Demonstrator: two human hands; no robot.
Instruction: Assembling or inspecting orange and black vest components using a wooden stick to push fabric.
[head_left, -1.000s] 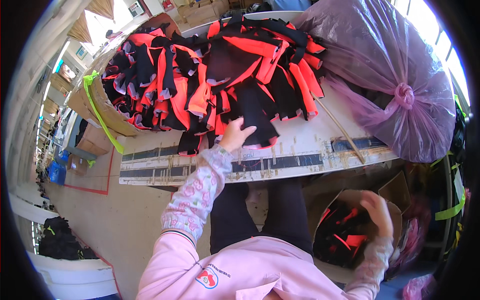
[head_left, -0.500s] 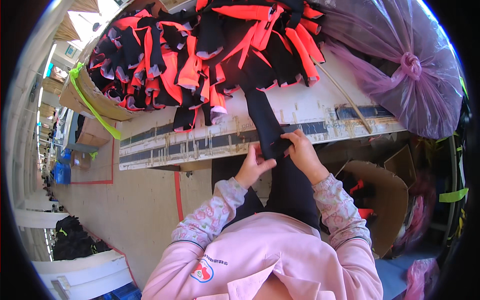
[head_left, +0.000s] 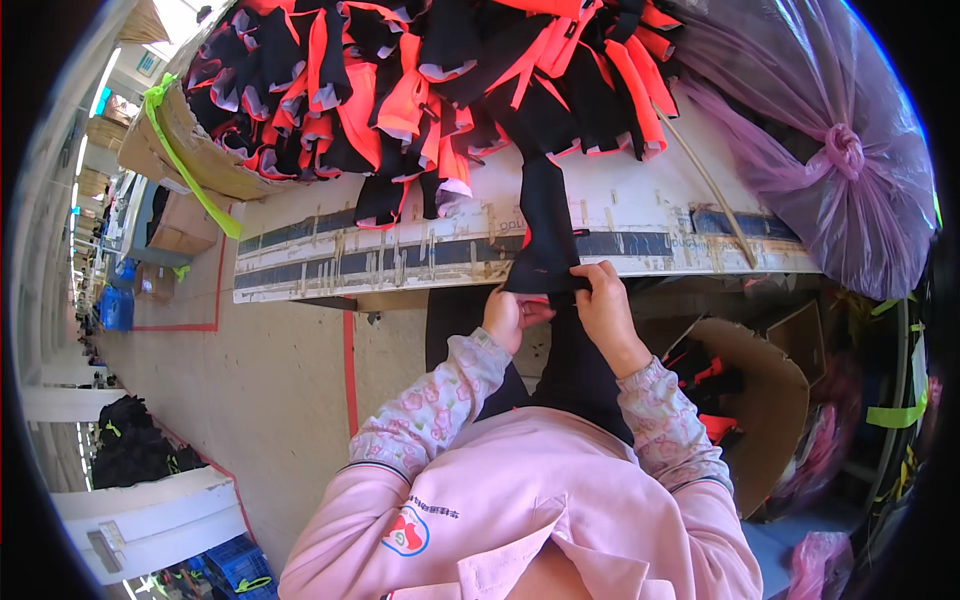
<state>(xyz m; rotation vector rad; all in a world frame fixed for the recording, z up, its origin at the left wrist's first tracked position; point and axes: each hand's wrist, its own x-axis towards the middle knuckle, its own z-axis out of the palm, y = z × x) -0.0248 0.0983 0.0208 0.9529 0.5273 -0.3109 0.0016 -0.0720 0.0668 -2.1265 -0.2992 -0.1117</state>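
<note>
A long black fabric piece [head_left: 546,212] runs from the heap down over the near edge of the workbench [head_left: 640,262], its wider end spread toward me. My left hand [head_left: 510,318] grips the left corner of that end, some fingers curled beneath it. With thumb and fingers closed, my right hand [head_left: 604,308] pinches the right corner. The stretch between my hands is pulled fairly flat. Beyond it, a heap of black and bright orange fabric pieces [head_left: 365,120] covers the far part of the bench, hiding the far end of the held piece.
A thin stick [head_left: 708,188] lies on the bench beside a knotted purple plastic bag [head_left: 845,152]. Below the bench at right stands an open carton [head_left: 775,375] with black and orange pieces. A neon strip [head_left: 192,183] hangs at left; a red line [head_left: 350,365] marks the floor.
The wide end of the black fabric piece now lies flatter and more spread between my hands. My left hand has shifted slightly to the right, and the whole view has tilted a little.
</note>
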